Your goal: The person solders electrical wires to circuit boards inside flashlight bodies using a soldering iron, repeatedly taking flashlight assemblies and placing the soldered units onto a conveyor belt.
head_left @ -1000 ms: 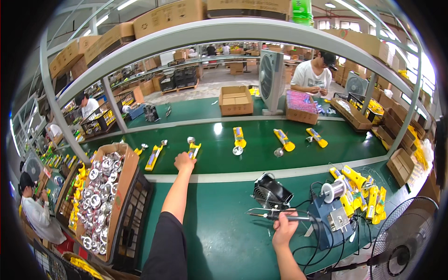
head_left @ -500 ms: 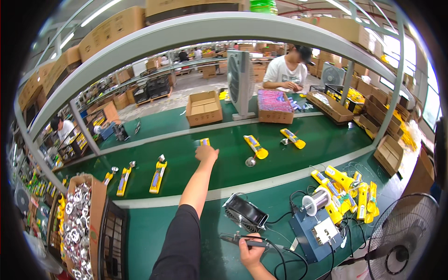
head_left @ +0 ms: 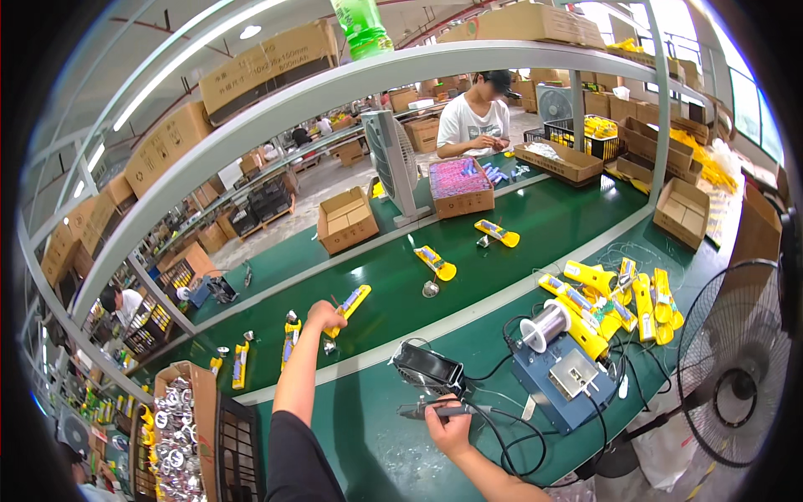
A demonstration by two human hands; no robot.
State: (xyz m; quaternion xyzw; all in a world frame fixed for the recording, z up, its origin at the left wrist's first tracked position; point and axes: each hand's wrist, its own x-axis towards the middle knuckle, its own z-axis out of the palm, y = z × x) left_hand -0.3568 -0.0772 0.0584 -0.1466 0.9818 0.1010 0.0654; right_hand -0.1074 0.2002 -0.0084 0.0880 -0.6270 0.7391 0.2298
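Observation:
Reaching over the green conveyor belt (head_left: 385, 289), my left hand (head_left: 324, 316) has its fingers closed at the side of a yellow flashlight shell (head_left: 355, 301). The fingertips are partly hidden. A small silvery reflector cup (head_left: 329, 345) lies just below that shell. My right hand (head_left: 449, 428) grips a black soldering iron (head_left: 456, 411) over the near bench, its tip pointing left. Beside it stands a small black fan (head_left: 428, 368). More yellow shells with reflector cups lie on the belt, one shell (head_left: 240, 366) to the left and another (head_left: 435, 263) to the right.
Right of the iron stand a blue soldering station (head_left: 548, 381), a solder wire spool (head_left: 545, 326) and a pile of yellow shells (head_left: 644, 305). A box of reflectors (head_left: 180, 443) is at near left. Across the belt, a person (head_left: 475, 121) works behind a carton (head_left: 460, 191).
My left hand has come nearer and to the left, with the yellow shell beside it. My right hand still holds the soldering iron. The view has turned and tilted.

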